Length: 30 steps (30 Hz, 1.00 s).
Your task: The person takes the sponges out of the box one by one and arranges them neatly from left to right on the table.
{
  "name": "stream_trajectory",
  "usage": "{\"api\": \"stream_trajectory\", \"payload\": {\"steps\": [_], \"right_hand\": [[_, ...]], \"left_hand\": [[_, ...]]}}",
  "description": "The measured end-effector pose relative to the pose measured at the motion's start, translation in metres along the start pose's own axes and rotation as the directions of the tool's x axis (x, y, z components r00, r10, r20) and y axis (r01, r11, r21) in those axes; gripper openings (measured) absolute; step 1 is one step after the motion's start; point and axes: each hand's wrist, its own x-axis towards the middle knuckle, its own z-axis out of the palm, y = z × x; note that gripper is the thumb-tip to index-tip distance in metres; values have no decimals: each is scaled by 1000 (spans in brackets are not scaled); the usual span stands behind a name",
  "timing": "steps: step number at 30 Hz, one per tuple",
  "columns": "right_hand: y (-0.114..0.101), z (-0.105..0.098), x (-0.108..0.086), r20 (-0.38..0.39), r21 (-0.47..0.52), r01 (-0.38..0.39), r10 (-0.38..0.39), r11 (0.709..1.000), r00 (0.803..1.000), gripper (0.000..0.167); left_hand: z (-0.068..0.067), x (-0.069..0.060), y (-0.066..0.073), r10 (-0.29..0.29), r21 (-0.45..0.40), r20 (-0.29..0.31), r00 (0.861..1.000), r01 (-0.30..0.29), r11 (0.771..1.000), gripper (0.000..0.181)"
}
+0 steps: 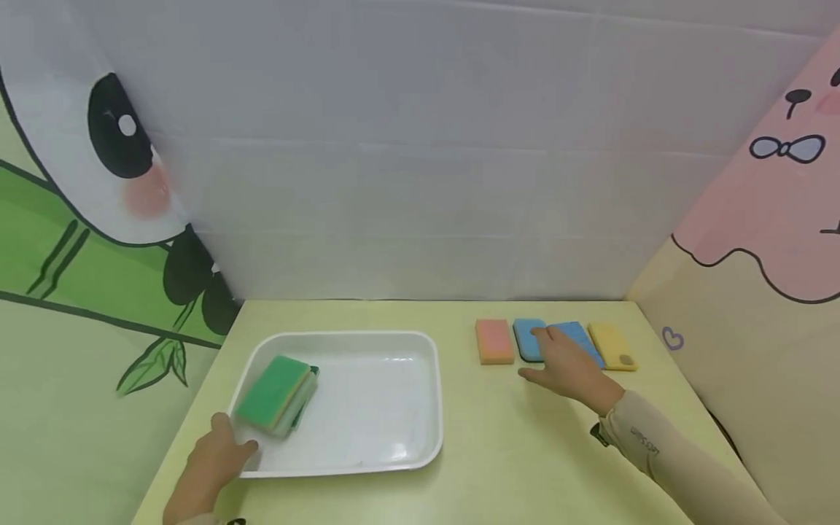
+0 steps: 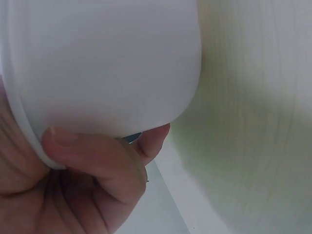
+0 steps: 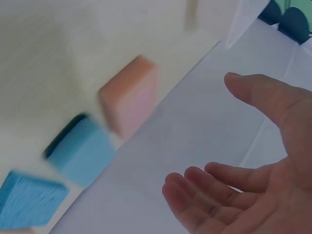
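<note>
My left hand (image 1: 213, 453) grips the near left corner of a white tray (image 1: 354, 470); in the left wrist view its fingers (image 2: 97, 156) curl under the rim. In the tray's left part, a green sponge (image 1: 272, 390) lies on a paler green sponge (image 1: 293, 408), with a dark green edge showing beneath. My right hand (image 1: 571, 368) hovers with thumb and fingers apart, holding nothing. Under and beside it lie a light blue sponge (image 1: 527, 343) with a dark underside and a darker blue sponge (image 1: 577, 339), both partly hidden by the hand in the head view.
Left of the blue sponges lies a pink-orange sponge (image 1: 495, 341). A yellow sponge (image 1: 612, 346) with a brownish round mark ends the row at the right. Behind the pale yellow table (image 1: 472, 467) rises a white wall (image 1: 420, 182); painted side panels flank it.
</note>
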Motion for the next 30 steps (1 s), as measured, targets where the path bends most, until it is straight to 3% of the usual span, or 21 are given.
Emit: {"api": "stream_trajectory", "payload": {"steps": [7,12,20,30], "right_hand": [[-69,16,29,21,130,52,-55,990,998,80],[-124,25,52,46,138,107,-114,985,992,83],[-197,42,88,144,76,231,-240,970,960,89],[-266,73,121,193,0,313,-307,950,932,89]], "left_hand": [[-1,2,3,1,-13,-4,1000,-1,1000,60],[1,1,5,-14,-28,-11,1000,14,1000,61],[3,-4,10,-23,-41,-39,999,22,999,58],[7,-5,22,-57,-78,-54,997,53,996,56]]}}
